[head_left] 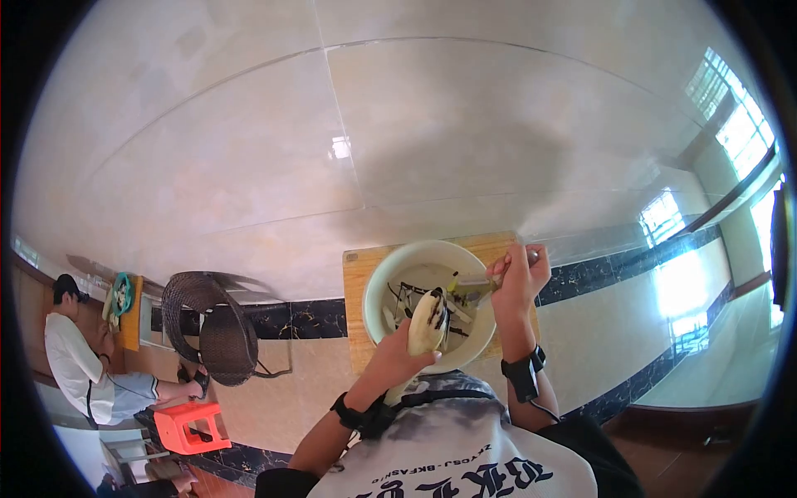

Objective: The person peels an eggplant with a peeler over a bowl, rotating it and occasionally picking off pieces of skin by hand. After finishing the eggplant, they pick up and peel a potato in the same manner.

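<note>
Closest to the camera, at the bottom centre of the frame, I see a grey and white shirt (pixel 440 427) with dark lettering. From the far left, my feed shows a person (pixel 83 365) in a white top and dark cap, beside a small table (pixel 130 334). Next come an orange stool (pixel 189 426) at lower left and a brown wicker chair (pixel 228 344) above it. Right of centre, a wooden board (pixel 355 307) bears a pale basin (pixel 375 290) with dark strips (pixel 407 292) inside. The left hand (pixel 397 358) grasps a pale vegetable (pixel 426 329) with dark streaks, over the basin's near side. Further right, the right hand (pixel 515 286) is wrapped around a tool (pixel 475 285) pointing in over the basin; I can't make out its kind.
</note>
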Tool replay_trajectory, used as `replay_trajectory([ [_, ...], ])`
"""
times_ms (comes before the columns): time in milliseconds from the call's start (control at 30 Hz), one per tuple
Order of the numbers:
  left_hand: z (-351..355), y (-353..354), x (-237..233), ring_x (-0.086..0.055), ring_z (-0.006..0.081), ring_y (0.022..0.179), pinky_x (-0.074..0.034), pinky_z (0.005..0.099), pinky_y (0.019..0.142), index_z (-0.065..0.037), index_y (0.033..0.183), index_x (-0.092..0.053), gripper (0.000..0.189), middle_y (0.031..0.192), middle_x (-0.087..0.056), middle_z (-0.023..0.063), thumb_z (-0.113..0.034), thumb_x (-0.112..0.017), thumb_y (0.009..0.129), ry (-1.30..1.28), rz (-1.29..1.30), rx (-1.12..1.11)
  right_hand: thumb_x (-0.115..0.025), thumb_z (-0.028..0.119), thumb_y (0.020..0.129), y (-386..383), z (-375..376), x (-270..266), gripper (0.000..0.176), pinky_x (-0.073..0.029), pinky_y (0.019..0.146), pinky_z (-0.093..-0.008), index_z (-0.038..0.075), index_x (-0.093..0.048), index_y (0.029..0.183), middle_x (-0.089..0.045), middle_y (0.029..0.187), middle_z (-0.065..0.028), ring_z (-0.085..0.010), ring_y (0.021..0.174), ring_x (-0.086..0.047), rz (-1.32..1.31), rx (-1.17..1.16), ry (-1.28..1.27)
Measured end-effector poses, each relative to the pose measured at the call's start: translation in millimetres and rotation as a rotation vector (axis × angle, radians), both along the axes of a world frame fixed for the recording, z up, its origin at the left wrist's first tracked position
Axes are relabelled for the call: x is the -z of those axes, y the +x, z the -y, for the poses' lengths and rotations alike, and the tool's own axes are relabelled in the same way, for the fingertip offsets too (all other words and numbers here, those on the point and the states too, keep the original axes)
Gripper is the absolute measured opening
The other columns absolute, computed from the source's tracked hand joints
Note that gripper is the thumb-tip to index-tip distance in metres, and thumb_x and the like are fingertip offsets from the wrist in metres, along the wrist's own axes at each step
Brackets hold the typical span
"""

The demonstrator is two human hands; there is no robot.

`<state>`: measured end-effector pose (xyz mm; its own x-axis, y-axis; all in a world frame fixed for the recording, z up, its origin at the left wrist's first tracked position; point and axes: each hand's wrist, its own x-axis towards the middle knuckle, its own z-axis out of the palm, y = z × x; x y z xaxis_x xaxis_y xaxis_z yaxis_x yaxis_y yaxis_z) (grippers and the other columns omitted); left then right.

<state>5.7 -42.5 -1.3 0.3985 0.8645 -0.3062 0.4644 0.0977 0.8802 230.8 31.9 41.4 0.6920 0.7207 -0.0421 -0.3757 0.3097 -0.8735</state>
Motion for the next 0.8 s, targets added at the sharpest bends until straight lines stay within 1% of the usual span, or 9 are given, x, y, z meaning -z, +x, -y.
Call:
replay_trajectory([
  [133,-2,-2,7,-0.072,0.0417,0.102,-0.055,0.0467,0.091,-0.003,0.134,-0.052,0.07,0.108,-0.072,0.0251,-0.035,-0.083,0.08,0.087,-0.013,-0.024,-0.06,-0.002,0.092,-15,14,8,0.016,-0.051,0.043,-0.0325,0.005,-0.046,0.087,-0.05,0.063,-0.0046,-0.0146,0.047,-0.053,-0.051,-0.162,-0.077],
  [233,-4,2,-5,-0.071,0.0376,0.11,-0.055,0.0429,0.095,-0.003,0.147,-0.046,0.082,0.117,-0.072,0.0239,-0.034,-0.083,0.081,0.01,-0.115,0.013,-0.061,-0.001,0.094,-35,27,-4,0.019,-0.05,0.042,-0.0324,0.007,-0.045,0.087,-0.051,0.063,-0.0041,-0.0135,0.046,-0.053,-0.048,-0.244,-0.127],
  [333,2,8,-12,-0.072,0.0431,0.102,-0.057,0.0475,0.089,-0.004,0.145,-0.048,0.08,0.108,-0.074,0.0254,-0.034,-0.082,0.079,0.091,-0.219,0.024,-0.06,-0.001,0.094,-47,35,-2,0.015,-0.05,0.042,-0.0315,0.003,-0.047,0.089,-0.056,0.062,-0.0056,-0.014,0.046,-0.057,0.207,-0.209,-0.132],
  [433,2,8,-11,-0.072,0.044,0.095,-0.058,0.0501,0.084,-0.004,0.142,-0.049,0.078,0.101,-0.074,0.0252,-0.031,-0.083,0.078,0.185,-0.309,0.026,-0.06,-0.002,0.095,-52,37,-10,0.014,-0.049,0.042,-0.0312,0.002,-0.048,0.089,-0.058,0.061,-0.0063,-0.0129,0.046,-0.058,0.417,-0.111,-0.222],
  [533,3,5,-9,-0.073,0.0429,0.094,-0.058,0.0498,0.082,-0.004,0.141,-0.05,0.075,0.1,-0.074,0.0248,-0.03,-0.082,0.078,0.263,-0.36,0.031,-0.06,-0.002,0.094,-52,33,-10,0.014,-0.049,0.042,-0.0311,0.002,-0.048,0.088,-0.058,0.062,-0.0069,-0.0126,0.046,-0.059,0.469,-0.086,-0.228],
  [633,7,0,-8,-0.073,0.0425,0.093,-0.059,0.049,0.081,-0.003,0.14,-0.051,0.073,0.1,-0.074,0.0245,-0.029,-0.082,0.079,0.326,-0.372,0.03,-0.059,0.0,0.094,-49,26,-6,0.016,-0.046,0.039,-0.0289,0.003,-0.045,0.087,-0.052,0.059,-0.0028,-0.0131,0.042,-0.055,0.39,-0.051,-0.196],
  [733,16,-3,-13,-0.073,0.043,0.093,-0.059,0.049,0.081,-0.003,0.141,-0.049,0.074,0.1,-0.074,0.0248,-0.028,-0.081,0.079,0.255,-0.366,0.074,-0.06,0.0,0.093,-15,0,8,0.016,-0.049,0.041,-0.0307,0.004,-0.045,0.088,-0.052,0.062,-0.0035,-0.014,0.044,-0.055,0.576,0.153,-0.148],
  [800,18,7,-20,-0.073,0.0433,0.093,-0.059,0.0493,0.081,-0.003,0.141,-0.048,0.075,0.1,-0.074,0.0247,-0.029,-0.081,0.08,0.252,-0.291,0.065,-0.06,0.0,0.092,7,-9,21,0.015,-0.05,0.043,-0.0316,0.003,-0.046,0.088,-0.054,0.063,-0.0044,-0.015,0.046,-0.058,0.423,0.117,-0.158],
])
